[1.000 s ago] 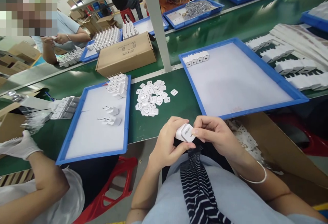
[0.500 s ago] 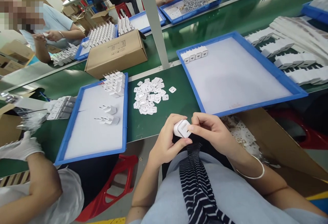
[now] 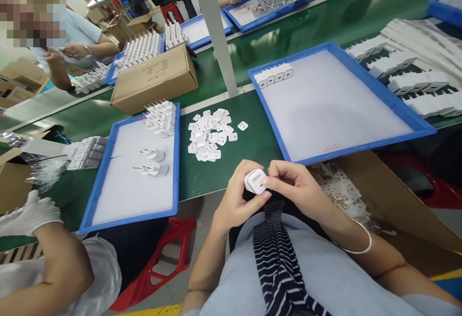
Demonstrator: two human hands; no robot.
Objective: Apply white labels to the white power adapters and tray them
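Green bench [image 3: 231, 162], charger [image 3: 254, 181] half hidden, hands

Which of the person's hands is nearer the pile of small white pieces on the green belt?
Left. The left hand sits just below the pile of small white pieces; the right hand is further off to the pile's right.
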